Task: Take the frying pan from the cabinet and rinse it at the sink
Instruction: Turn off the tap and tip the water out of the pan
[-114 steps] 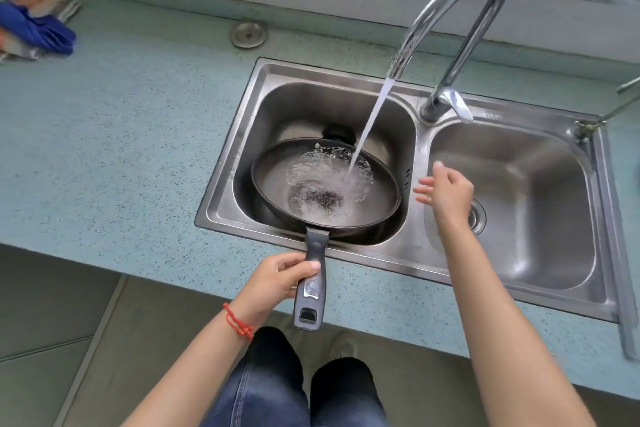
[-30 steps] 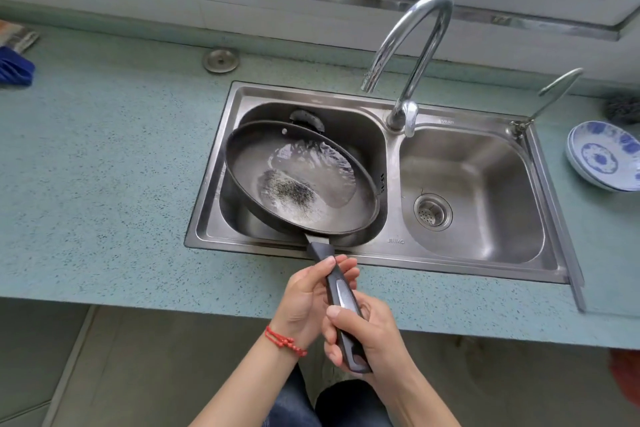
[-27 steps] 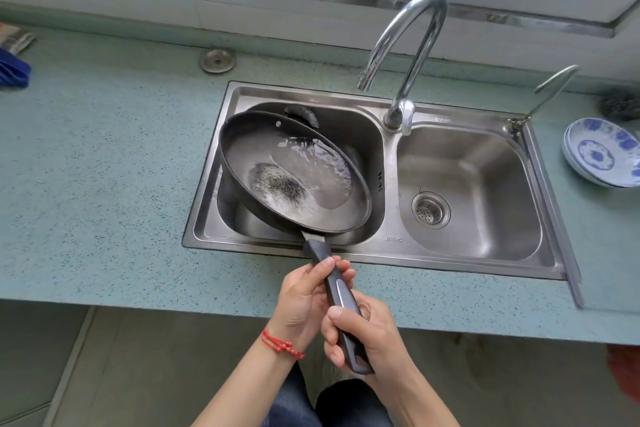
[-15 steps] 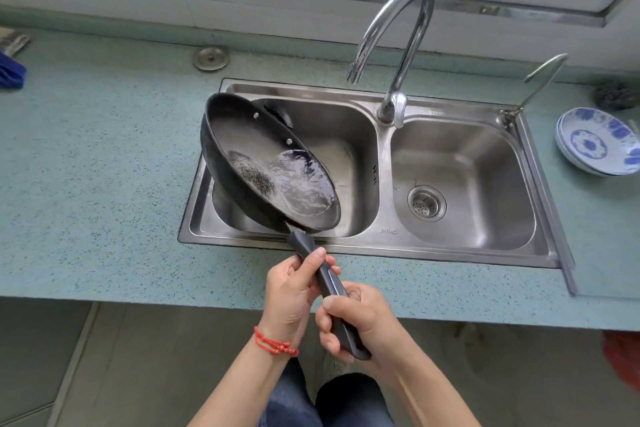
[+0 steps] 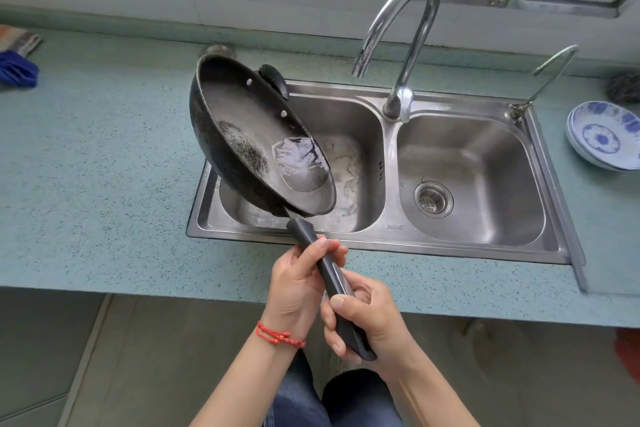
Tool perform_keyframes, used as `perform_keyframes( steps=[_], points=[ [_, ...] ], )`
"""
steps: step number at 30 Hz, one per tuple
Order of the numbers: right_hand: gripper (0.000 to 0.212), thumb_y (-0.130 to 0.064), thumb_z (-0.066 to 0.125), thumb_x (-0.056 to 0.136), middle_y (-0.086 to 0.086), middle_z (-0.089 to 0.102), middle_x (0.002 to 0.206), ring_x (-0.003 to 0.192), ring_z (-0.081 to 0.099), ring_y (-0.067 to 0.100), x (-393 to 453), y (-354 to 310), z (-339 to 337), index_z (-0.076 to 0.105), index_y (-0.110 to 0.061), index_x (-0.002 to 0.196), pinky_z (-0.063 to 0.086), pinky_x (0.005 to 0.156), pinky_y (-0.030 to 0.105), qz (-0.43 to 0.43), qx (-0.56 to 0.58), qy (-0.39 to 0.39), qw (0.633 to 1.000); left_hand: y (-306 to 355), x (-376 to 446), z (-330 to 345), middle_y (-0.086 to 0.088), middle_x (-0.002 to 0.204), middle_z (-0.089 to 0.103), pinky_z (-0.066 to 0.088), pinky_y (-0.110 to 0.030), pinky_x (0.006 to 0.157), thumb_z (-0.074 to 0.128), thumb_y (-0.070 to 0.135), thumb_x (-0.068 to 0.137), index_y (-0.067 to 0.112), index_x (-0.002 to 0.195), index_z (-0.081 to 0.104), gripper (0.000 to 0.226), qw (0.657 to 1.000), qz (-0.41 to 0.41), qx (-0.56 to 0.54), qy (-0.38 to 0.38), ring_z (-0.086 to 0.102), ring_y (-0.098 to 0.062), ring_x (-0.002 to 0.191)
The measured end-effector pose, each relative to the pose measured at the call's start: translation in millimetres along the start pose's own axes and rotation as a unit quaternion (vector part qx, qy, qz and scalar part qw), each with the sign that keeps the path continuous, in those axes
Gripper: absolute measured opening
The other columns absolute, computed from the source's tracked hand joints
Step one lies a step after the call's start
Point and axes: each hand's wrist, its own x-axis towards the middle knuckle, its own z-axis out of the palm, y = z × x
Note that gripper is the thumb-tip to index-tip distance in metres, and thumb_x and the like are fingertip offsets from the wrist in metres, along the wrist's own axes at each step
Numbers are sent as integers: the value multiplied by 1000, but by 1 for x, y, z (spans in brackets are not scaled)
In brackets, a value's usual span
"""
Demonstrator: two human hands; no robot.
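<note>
The black frying pan [image 5: 242, 128] is raised over the left basin of the steel double sink [image 5: 388, 243] and tilted steeply to the right. A small pool of water lies at its lower right rim. Both hands grip its long dark handle: my left hand [image 5: 298, 284] higher up, my right hand [image 5: 367, 319] at the handle's end. The curved chrome tap [image 5: 398, 28] stands behind the divider with no water running.
Blue-and-white plates [image 5: 604, 135] are stacked on the counter at the right. A blue cloth [image 5: 15, 69] lies at the far left. A thin second spout [image 5: 550, 69] rises at the sink's right corner. The right basin holds only its drain strainer [image 5: 433, 199].
The tap has stopped running and my right hand has joined the left on the handle. The pan has been lifted and tipped further right, so the water has slid to its lower rim.
</note>
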Motion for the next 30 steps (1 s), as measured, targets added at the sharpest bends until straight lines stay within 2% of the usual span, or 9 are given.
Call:
perform_keyframes(
  steps=[4,5,9,15,18,21,24,28,30],
  points=[
    [31,-19,63,66,5,56,53,30,49,13,0,-5,-1,52,-1,88,32,30,13,-8,8,-4,1000,7,3,-2,-6,70,69,56,-24,67,80,19,56,4,84,59,38,998,-20,-19,-55,67,-16,67],
    [31,-19,63,66,5,56,53,30,49,13,0,-6,0,51,0,87,33,30,13,-9,8,-4,1000,9,3,-1,-5,69,68,56,-24,66,79,20,57,4,85,59,38,998,-19,-5,-57,66,-15,65],
    [35,-18,61,66,4,56,53,31,50,14,1,-5,1,48,1,91,35,30,14,-3,-7,-1,1000,10,1,1,-3,62,64,55,-21,62,61,14,65,3,81,57,20,998,11,48,-49,63,-13,60],
    [9,-6,51,66,9,54,47,32,45,21,6,-19,-1,52,-7,74,36,33,19,62,-125,40,989,9,3,3,-4,63,64,54,-22,60,63,13,63,2,79,58,20,994,52,87,-33,63,-14,60],
    [10,-8,49,61,3,48,34,28,37,19,10,-21,1,48,-11,71,29,34,18,84,-190,82,975,7,7,1,-4,63,65,54,-24,61,63,14,63,2,79,58,20,993,62,95,-22,63,-14,62],
    [7,-10,51,62,-2,42,31,26,39,14,11,-18,8,51,-14,68,26,35,14,68,-188,120,972,9,10,-2,-4,64,65,54,-25,63,63,12,67,2,81,57,18,993,66,101,-8,64,-14,62],
    [8,-13,57,64,-3,40,34,26,41,12,13,-13,15,50,-15,61,26,34,11,46,-168,135,975,13,9,-4,-3,61,66,54,-23,59,56,3,80,2,79,57,2,992,73,102,4,63,-13,59],
    [10,-16,61,67,6,40,48,26,44,14,14,-7,19,53,-12,65,26,32,11,29,-155,136,978,15,8,-7,-3,59,65,52,-23,52,55,2,82,-1,79,57,5,989,79,126,20,63,-12,57],
    [9,-17,62,68,8,41,47,27,43,17,14,-6,19,55,-11,66,27,32,13,19,-169,137,976,16,8,-8,-2,59,66,52,-22,54,56,3,82,0,78,58,5,987,84,136,20,63,-12,57]
  ],
)
